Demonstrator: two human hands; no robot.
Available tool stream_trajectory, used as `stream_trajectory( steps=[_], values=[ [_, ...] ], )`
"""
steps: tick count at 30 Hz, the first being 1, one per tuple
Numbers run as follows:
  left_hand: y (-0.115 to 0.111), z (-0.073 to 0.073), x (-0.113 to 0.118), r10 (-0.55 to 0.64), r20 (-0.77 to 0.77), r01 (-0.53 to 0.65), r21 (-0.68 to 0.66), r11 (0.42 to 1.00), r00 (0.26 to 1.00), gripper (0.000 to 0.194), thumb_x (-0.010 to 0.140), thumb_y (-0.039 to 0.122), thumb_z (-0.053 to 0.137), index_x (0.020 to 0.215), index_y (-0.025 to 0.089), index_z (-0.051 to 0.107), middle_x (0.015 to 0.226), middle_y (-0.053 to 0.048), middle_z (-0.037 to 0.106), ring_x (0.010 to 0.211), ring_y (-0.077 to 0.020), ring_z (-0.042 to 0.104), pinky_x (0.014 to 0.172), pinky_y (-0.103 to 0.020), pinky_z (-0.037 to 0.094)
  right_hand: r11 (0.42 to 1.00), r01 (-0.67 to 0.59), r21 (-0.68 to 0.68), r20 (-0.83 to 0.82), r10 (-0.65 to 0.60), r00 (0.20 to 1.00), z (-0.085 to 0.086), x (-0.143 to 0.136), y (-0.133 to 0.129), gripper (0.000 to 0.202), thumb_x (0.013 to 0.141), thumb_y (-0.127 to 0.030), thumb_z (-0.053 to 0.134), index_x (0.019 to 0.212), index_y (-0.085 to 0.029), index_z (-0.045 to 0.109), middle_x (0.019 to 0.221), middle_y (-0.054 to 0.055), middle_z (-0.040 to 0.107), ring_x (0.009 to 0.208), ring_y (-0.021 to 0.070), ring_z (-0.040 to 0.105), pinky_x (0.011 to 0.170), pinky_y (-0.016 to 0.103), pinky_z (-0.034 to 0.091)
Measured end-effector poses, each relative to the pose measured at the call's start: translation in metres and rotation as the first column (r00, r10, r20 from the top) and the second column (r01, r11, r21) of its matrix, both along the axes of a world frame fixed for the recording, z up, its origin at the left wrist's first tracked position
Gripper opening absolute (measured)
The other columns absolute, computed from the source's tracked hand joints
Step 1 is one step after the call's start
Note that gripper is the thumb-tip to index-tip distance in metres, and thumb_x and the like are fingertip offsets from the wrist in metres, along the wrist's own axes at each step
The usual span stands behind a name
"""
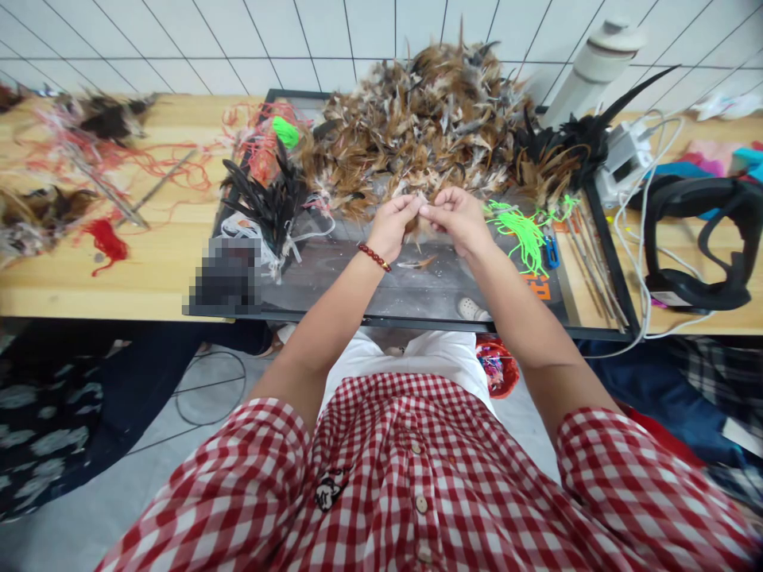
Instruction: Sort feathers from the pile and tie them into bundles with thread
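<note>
My left hand (390, 226), with a beaded bracelet on its wrist, and my right hand (458, 220) meet above a dark tray (358, 274). Their thumbs and fingers are pinched together, tip to tip, on a small feather (417, 232). Its brownish part shows below the fingers; a pale bit is at the fingertips, and the rest is hidden. Just behind my hands rises a big heap of brown and grey feathers (429, 119). A loose feather (422, 261) lies on the tray under them. Bright green cords (521, 234) lie right of my right hand.
Black feathers (262, 199) stand at the tray's left, beside a green bundle (284, 132). Thin sticks (596, 262) lie along the right edge. A white bottle (593, 71), a charger (623, 163) with cables and a black headset-like frame (703, 242) stand at right. Red yarn (107, 245) lies left.
</note>
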State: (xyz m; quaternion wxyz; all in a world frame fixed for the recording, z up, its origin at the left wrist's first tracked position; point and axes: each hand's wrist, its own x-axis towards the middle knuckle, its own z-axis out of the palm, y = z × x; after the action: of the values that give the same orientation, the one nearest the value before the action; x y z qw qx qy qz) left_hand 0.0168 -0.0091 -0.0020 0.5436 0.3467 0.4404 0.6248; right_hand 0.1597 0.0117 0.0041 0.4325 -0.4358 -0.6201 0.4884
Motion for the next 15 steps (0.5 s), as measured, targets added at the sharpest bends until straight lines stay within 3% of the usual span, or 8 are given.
stream_trajectory(
  steps=[2, 4, 6, 8, 12, 14, 15],
  values=[
    [0.003, 0.004, -0.004, 0.044, 0.003, -0.044, 0.0, 0.999, 0.999, 0.026, 0.084, 0.042, 0.077, 0.079, 0.019, 0.066, 0.071, 0.0, 0.068, 0.07, -0.0093, 0.067, 0.068, -0.021, 0.054, 0.996, -0.051, 0.075, 0.12, 0.042, 0.992, 0.003, 0.0, -0.004, 0.043, 0.067, -0.054, 0.084, 0.076, -0.022, 0.057, 0.065, -0.003, 0.057, 0.06, 0.0115, 0.051, 0.059, 0.028, 0.043],
    [0.005, 0.008, -0.008, 0.116, 0.008, -0.116, -0.001, 0.993, 0.993, 0.028, 0.088, 0.047, 0.072, 0.082, 0.02, 0.065, 0.068, 0.002, 0.066, 0.063, -0.0074, 0.064, 0.064, -0.019, 0.053, 0.961, -0.235, 0.144, 0.278, 0.188, 0.942, 0.008, 0.001, -0.01, 0.038, 0.063, -0.049, 0.086, 0.074, -0.019, 0.065, 0.069, -0.001, 0.062, 0.064, 0.0125, 0.054, 0.064, 0.029, 0.044],
    [0.006, 0.01, -0.012, 0.178, 0.009, -0.178, 0.002, 0.984, 0.984, 0.028, 0.089, 0.048, 0.07, 0.082, 0.021, 0.063, 0.063, 0.004, 0.062, 0.059, -0.0067, 0.061, 0.06, -0.018, 0.051, 0.874, -0.459, 0.157, 0.433, 0.357, 0.828, 0.012, 0.002, -0.015, 0.034, 0.059, -0.043, 0.088, 0.077, -0.018, 0.073, 0.075, 0.001, 0.067, 0.07, 0.0142, 0.057, 0.068, 0.029, 0.044],
    [0.007, 0.011, -0.013, 0.2, 0.002, -0.2, -0.001, 0.98, 0.98, 0.028, 0.09, 0.046, 0.069, 0.08, 0.022, 0.062, 0.061, 0.005, 0.059, 0.057, -0.0065, 0.059, 0.058, -0.018, 0.048, 0.787, -0.602, 0.138, 0.554, 0.442, 0.706, 0.014, 0.003, -0.017, 0.028, 0.06, -0.037, 0.086, 0.08, -0.019, 0.077, 0.079, 0.001, 0.069, 0.074, 0.0153, 0.059, 0.071, 0.028, 0.043],
    [0.007, 0.008, -0.012, 0.18, -0.016, -0.18, 0.004, 0.984, 0.983, 0.029, 0.09, 0.042, 0.071, 0.075, 0.02, 0.058, 0.061, 0.005, 0.057, 0.055, -0.0059, 0.056, 0.057, -0.018, 0.046, 0.691, -0.716, 0.098, 0.701, 0.463, 0.542, 0.011, 0.004, -0.017, 0.008, 0.074, -0.021, 0.069, 0.074, -0.02, 0.077, 0.077, 0.002, 0.069, 0.074, 0.0158, 0.058, 0.075, 0.029, 0.042],
    [0.007, 0.006, -0.012, 0.15, -0.025, -0.149, 0.026, 0.988, 0.988, 0.029, 0.09, 0.04, 0.07, 0.074, 0.02, 0.058, 0.062, 0.004, 0.058, 0.055, -0.0058, 0.055, 0.058, -0.019, 0.047, 0.665, -0.738, 0.115, 0.712, 0.462, 0.528, 0.009, 0.004, -0.016, 0.013, 0.075, -0.014, 0.062, 0.071, -0.019, 0.073, 0.077, 0.004, 0.068, 0.076, 0.0169, 0.058, 0.078, 0.03, 0.043],
    [0.007, 0.005, -0.012, 0.132, -0.032, -0.131, 0.036, 0.991, 0.991, 0.029, 0.09, 0.04, 0.07, 0.074, 0.02, 0.058, 0.063, 0.004, 0.058, 0.055, -0.0059, 0.055, 0.058, -0.019, 0.047, 0.672, -0.726, 0.145, 0.69, 0.458, 0.561, 0.009, 0.004, -0.015, 0.012, 0.076, -0.014, 0.061, 0.072, -0.019, 0.07, 0.077, 0.004, 0.067, 0.077, 0.0171, 0.057, 0.08, 0.03, 0.043]
  ],
)
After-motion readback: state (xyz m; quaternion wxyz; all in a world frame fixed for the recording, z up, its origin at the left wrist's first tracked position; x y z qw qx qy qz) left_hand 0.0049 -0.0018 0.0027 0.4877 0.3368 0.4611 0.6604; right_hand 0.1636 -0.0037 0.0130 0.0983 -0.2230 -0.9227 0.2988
